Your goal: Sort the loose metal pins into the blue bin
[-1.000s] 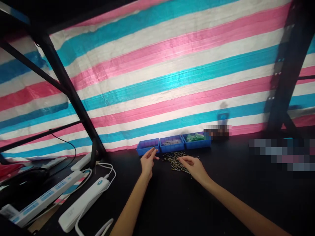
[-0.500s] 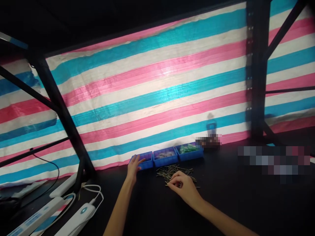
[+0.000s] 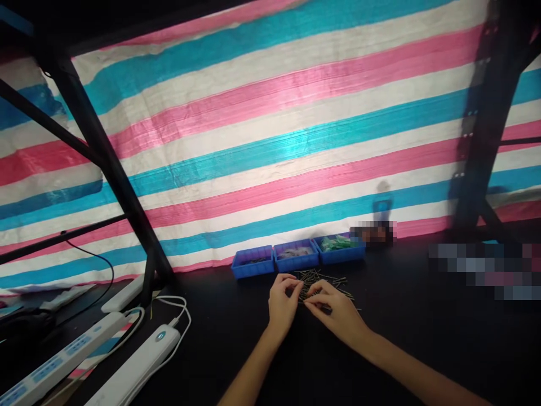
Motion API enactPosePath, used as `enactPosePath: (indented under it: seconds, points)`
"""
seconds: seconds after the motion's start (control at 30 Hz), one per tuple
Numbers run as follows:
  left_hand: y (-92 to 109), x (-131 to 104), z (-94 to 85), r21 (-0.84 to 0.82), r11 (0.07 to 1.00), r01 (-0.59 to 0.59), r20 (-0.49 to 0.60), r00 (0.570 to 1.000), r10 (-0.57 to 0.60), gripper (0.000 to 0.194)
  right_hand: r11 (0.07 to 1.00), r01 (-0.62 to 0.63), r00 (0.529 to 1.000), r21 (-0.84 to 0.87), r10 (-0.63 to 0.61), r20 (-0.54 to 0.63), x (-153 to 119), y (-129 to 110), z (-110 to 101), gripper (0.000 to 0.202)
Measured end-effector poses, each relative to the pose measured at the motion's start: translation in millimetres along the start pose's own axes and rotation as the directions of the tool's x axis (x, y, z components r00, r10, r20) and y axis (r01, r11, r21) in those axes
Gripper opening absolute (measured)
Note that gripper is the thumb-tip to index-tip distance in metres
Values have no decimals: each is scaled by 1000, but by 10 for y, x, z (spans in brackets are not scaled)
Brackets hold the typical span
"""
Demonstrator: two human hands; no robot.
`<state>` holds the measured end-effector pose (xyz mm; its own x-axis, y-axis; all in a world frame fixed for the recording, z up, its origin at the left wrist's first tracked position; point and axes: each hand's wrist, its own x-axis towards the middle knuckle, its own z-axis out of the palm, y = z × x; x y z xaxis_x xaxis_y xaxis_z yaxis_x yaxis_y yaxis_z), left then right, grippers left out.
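Observation:
A loose pile of thin, brass-coloured sticks (image 3: 313,277) lies on the black table. At the pile's near left edge, my left hand (image 3: 284,299) has thumb and index finger pinched together; what is between them is too small to make out. My right hand (image 3: 333,307) is beside it, fingertips also pinched, over the near side of the pile, its contents unclear. Behind the pile stand three blue bins: the left bin (image 3: 252,269) holds small dark items, the middle bin (image 3: 296,262) pale pieces, the right bin (image 3: 342,255) green bags.
White power strips (image 3: 71,352) with cables lie at the lower left. A dark metal frame post (image 3: 114,186) rises at the left, another (image 3: 479,135) at the right. A striped sheet (image 3: 270,152) hangs behind the bins. Blurred items lie at the right.
My left hand has left the left bin and moved right and nearer, beside my right hand, its fingers now pinched. The camera view has shifted a little.

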<state>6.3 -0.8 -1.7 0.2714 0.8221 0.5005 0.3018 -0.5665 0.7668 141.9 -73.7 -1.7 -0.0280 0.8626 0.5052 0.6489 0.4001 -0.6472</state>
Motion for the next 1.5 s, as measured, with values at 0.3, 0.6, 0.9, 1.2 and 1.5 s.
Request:
enactPosePath:
  seconds: [0.3, 0.6, 0.9, 1.2, 1.5]
  points:
    - [6, -64, -27, 189, 980, 57, -8, 998, -56, 23, 951, -138, 974, -278, 79, -212, 195, 292, -372, 21]
    - [-45, -10, -61, 163, 985, 65, -72, 996, -54, 31, 901, -419, 691, 108, 394, -606, 204, 1623, -1181, 38]
    - [-204, 111, -36, 189, 982, 18, -78, 997, -3, 29, 848, -501, 700, 174, 515, -494, 385, 2212, -1372, 44]
    - [-362, 187, -33, 249, 962, 112, -120, 989, -84, 35, 866, -472, 735, 164, 489, -470, 655, 2337, -1341, 51]
    - [-325, 205, -37, 263, 959, 107, -69, 993, -92, 36, 893, -344, 733, 289, 448, -512, 716, 2456, -1277, 46]
